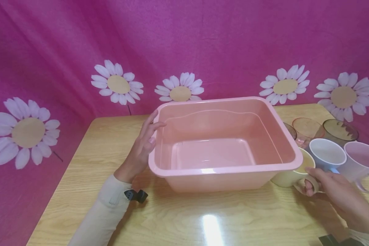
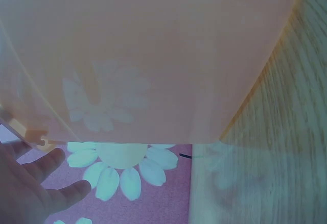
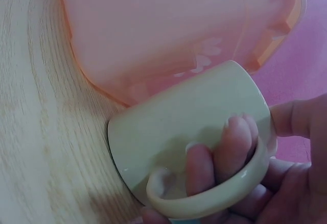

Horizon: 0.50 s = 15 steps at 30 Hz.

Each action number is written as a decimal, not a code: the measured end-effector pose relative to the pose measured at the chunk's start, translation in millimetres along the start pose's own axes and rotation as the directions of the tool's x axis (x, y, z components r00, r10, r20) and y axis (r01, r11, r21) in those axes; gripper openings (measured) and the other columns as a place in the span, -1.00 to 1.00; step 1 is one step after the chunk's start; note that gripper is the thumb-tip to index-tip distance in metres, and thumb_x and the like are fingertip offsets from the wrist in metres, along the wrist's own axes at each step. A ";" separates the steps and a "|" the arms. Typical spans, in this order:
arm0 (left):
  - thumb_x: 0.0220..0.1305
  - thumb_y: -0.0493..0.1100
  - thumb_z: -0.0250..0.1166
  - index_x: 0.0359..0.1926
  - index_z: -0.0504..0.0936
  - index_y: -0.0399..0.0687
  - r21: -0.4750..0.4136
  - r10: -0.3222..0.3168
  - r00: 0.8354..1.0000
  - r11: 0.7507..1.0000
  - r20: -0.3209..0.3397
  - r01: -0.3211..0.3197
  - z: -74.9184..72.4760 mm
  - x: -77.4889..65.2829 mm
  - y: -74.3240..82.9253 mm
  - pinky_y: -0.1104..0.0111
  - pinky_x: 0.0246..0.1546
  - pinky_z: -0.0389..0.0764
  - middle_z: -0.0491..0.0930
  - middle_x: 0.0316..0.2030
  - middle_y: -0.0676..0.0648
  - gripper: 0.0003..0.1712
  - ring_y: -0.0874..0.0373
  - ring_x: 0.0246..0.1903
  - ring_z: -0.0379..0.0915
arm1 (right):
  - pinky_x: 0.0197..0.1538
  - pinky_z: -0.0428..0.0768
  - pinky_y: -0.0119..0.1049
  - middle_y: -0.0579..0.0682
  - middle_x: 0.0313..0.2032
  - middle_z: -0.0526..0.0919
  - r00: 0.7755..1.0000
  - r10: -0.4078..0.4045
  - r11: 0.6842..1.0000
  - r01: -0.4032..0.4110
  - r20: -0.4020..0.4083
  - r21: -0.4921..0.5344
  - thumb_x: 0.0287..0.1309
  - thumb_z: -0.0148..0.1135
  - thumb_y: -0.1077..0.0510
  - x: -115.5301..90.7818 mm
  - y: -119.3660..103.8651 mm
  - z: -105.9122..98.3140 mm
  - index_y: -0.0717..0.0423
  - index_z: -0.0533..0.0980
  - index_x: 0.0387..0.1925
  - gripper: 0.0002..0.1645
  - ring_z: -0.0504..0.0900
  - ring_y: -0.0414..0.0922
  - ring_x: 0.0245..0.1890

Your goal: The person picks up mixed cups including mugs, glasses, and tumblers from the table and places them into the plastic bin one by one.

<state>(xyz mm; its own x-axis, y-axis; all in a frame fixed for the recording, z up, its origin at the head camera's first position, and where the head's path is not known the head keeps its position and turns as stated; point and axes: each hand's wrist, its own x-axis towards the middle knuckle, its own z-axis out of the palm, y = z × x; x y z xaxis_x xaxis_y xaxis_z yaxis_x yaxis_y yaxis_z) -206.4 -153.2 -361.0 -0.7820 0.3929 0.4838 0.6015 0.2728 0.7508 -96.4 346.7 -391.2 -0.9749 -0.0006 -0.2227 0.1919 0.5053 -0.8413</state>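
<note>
A pink plastic basin [image 1: 209, 186] with a wide rim stands on the table. At its left rim is my left hand [image 1: 141, 143], its fingers spread and nearly straight, fingertips right at the edge. The left wrist view shows these fingers [image 2: 43, 170] beneath the basin wall [image 2: 153, 55]. My right hand [image 1: 335, 191] grips a pale yellow mug [image 1: 290, 177] by its handle. In the right wrist view, two fingers [image 3: 230, 150] pass through the handle loop [image 3: 214, 201], and the thumb is near the mug's rim. The mug stands close beside the basin's right wall.
Right of the yellow mug are a light blue mug [image 1: 327, 153] and a lilac mug [image 1: 359, 164]. Behind them stand an orange-tinted glass [image 1: 307, 128] and dark-tinted glasses [image 1: 341, 131]. A magenta cloth [image 1: 203, 41] with daisies hangs behind the wooden table [image 1: 172, 218].
</note>
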 end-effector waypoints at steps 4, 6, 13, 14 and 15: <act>0.29 -0.01 -0.13 0.30 0.34 0.03 -0.003 0.002 1.000 1.000 0.002 -0.002 -0.2 0.1 -1.1 0.00 -0.08 0.59 -0.17 0.50 0.17 -0.43 0.04 0.43 -0.10 | -0.31 0.50 -0.38 -0.01 -0.59 0.52 1.000 -0.013 1.000 0.013 -0.003 0.023 0.49 -0.31 -0.10 0.0 0.4 -0.2 0.40 0.45 -0.52 -0.27 0.54 -0.17 -0.41; 0.29 -0.01 -0.13 0.30 0.35 0.04 -0.008 0.000 1.000 1.000 0.004 0.000 -0.3 0.2 -1.1 0.00 -0.08 0.59 -0.17 0.49 0.18 -0.43 0.03 0.42 -0.09 | -0.30 0.54 -0.37 0.00 -0.59 0.52 1.000 -0.022 0.999 0.022 0.000 0.043 0.50 -0.32 -0.08 -0.4 0.9 -0.8 0.41 0.44 -0.52 -0.28 0.55 -0.17 -0.40; 0.28 -0.02 -0.13 0.30 0.35 0.05 -0.007 0.002 1.000 1.000 0.004 -0.002 -0.5 0.0 -1.4 0.01 -0.09 0.60 -0.17 0.49 0.17 -0.43 0.03 0.42 -0.07 | -0.29 0.61 -0.34 -0.02 -0.59 0.54 1.000 -0.030 0.995 0.030 -0.006 0.092 0.50 -0.30 -0.06 -0.8 2.3 -3.4 0.39 0.45 -0.53 -0.30 0.59 -0.17 -0.42; 0.28 -0.02 -0.13 0.30 0.35 0.04 -0.003 0.004 1.000 1.000 0.003 -0.004 -0.4 0.0 -1.6 0.00 -0.08 0.59 -0.17 0.49 0.16 -0.43 0.03 0.42 -0.08 | -0.29 0.61 -0.34 -0.03 -0.59 0.55 0.999 -0.035 0.994 0.036 -0.006 0.099 0.50 -0.30 -0.06 -0.9 2.8 -3.7 0.39 0.46 -0.52 -0.31 0.59 -0.17 -0.43; 0.29 -0.02 -0.14 0.30 0.35 0.03 0.001 0.006 1.000 1.000 0.002 -0.006 -0.4 0.1 -1.8 0.00 -0.07 0.59 -0.17 0.50 0.16 -0.43 0.03 0.42 -0.08 | -0.29 0.60 -0.34 -0.03 -0.59 0.55 0.999 -0.043 0.993 0.043 -0.007 0.106 0.50 -0.30 -0.05 -1.2 3.3 -4.2 0.38 0.47 -0.51 -0.32 0.59 -0.17 -0.43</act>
<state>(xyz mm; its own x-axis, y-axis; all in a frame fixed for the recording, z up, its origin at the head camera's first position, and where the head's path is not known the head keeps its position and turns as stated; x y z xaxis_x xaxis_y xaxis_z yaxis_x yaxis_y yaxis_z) -207.6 -154.0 -362.1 -0.7784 0.3958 0.4874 0.6061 0.2714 0.7476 -95.1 352.0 -391.6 -0.9829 -0.0166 -0.1832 0.1603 0.4106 -0.8976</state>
